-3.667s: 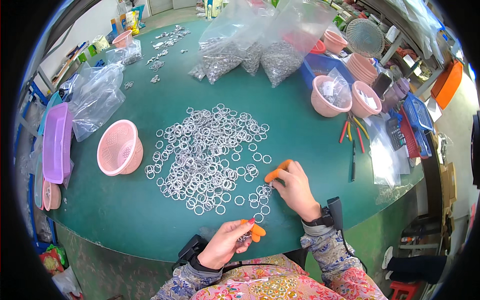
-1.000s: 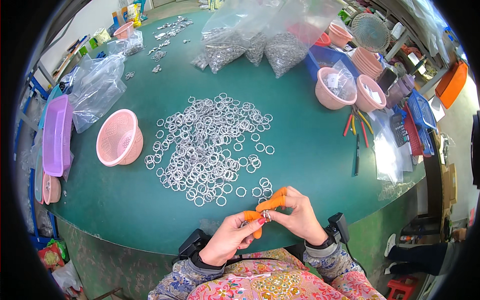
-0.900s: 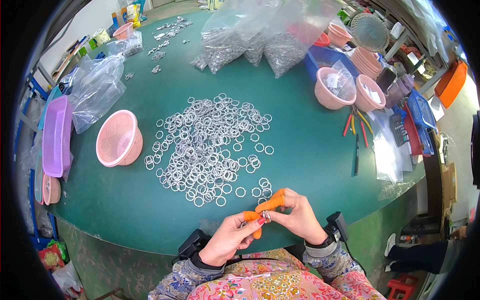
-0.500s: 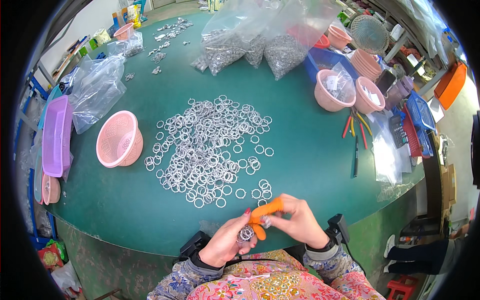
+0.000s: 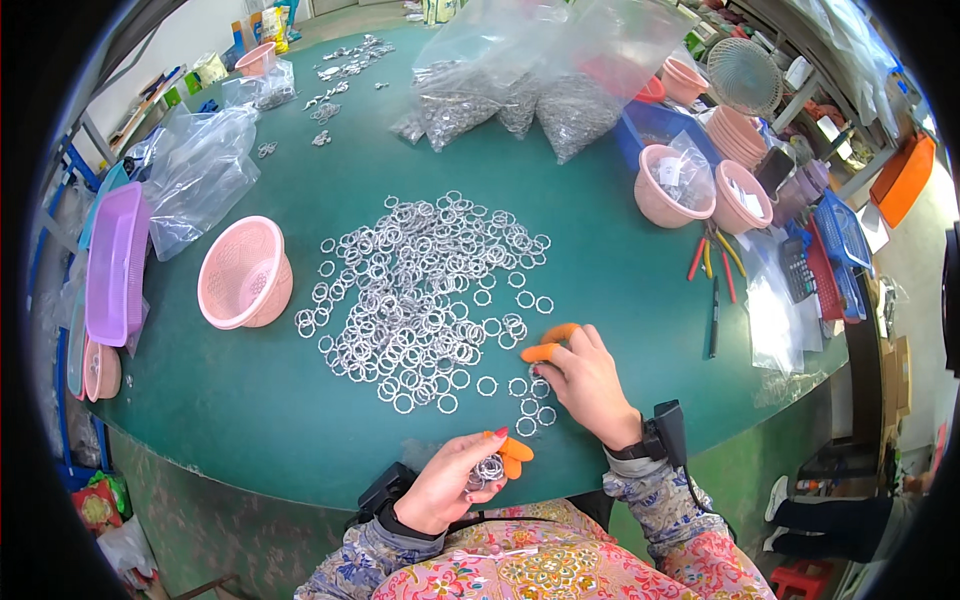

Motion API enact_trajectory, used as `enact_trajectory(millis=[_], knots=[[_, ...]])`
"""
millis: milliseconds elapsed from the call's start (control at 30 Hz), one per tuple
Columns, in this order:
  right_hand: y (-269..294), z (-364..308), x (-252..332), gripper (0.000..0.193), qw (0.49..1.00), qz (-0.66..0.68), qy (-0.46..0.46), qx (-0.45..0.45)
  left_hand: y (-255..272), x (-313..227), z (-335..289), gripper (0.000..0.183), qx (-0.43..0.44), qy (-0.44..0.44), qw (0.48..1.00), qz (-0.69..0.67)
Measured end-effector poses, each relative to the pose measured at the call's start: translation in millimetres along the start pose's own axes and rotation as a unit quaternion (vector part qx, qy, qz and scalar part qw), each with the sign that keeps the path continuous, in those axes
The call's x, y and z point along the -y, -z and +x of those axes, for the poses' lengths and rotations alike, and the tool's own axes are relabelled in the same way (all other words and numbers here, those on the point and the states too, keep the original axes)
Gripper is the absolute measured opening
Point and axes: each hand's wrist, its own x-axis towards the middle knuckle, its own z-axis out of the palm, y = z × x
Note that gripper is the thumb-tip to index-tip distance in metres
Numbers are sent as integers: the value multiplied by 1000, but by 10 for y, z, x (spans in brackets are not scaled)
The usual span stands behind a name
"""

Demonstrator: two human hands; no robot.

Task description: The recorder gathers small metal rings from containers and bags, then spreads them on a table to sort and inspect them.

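Note:
My left hand (image 5: 455, 482) is closed round a small bundle of silver metal rings (image 5: 487, 468), near the table's front edge. Orange finger covers (image 5: 516, 452) show on its fingertips. My right hand (image 5: 592, 385) has come down on the table at the right of the loose pile. Two of its fingers wear orange covers and stretch out apart, while its thumb is by a ring. Several loose rings (image 5: 527, 407) lie just below and left of that hand. The main pile of silver rings (image 5: 420, 290), with small knobs round their rims, spreads over the middle of the green table (image 5: 620, 270).
A pink basket (image 5: 246, 272) and a purple tray (image 5: 117, 262) stand left. Clear bags of metal parts (image 5: 570, 110) sit at the back. Pink tubs (image 5: 675, 190), pliers (image 5: 712, 250) and a pen (image 5: 714, 318) are at the right. A person's legs (image 5: 830, 525) show at lower right.
My right hand has left my left hand and moved up to the loose rings at the pile's right. More rings lie near it. My left hand still holds its bundle.

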Motion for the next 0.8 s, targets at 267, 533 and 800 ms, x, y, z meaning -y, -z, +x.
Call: enact_trajectory(millis=[267, 533, 800], knots=[[207, -47, -5, 20, 997, 43, -53, 25, 45, 7, 3, 30, 0, 1, 1000, 8], [169, -181, -47, 32, 999, 0, -42, 21, 9, -2, 18, 29, -1, 3, 1000, 9], [242, -255, 26, 23, 952, 259, -157, 49, 5, -3, 14, 27, 11, 4, 1000, 10]])
